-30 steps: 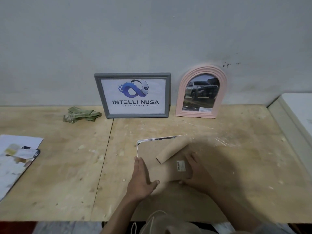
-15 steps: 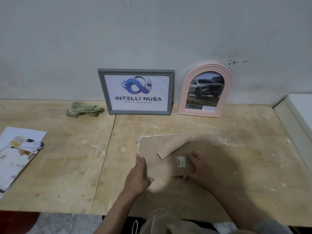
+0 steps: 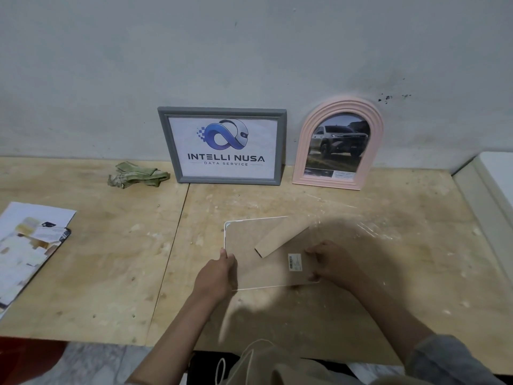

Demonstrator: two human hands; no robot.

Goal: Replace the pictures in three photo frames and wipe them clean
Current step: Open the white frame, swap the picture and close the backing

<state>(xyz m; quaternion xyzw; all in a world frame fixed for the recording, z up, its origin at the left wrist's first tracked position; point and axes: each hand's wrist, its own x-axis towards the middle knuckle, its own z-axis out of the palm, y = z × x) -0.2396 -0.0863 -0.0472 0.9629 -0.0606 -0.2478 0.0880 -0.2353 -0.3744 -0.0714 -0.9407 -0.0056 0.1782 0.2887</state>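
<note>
Three photo frames, head view. Centre of the picture: a grey rectangular frame (image 3: 222, 145), upright in landscape pose against the wall, showing a white print with a blue loop logo and the words "INTELLI NUSA DATA SERVICE". Right of it, close beside: a pink arched frame (image 3: 338, 144) with ribbed moulding, upright against the wall, holding a photograph of a pickup truck. Lower centre: a white-edged frame (image 3: 258, 269) lying face down, its brown backing board uppermost, the fold-out stand (image 3: 281, 241) raised at a slant, a small barcode label (image 3: 294, 262) near its right edge.
</note>
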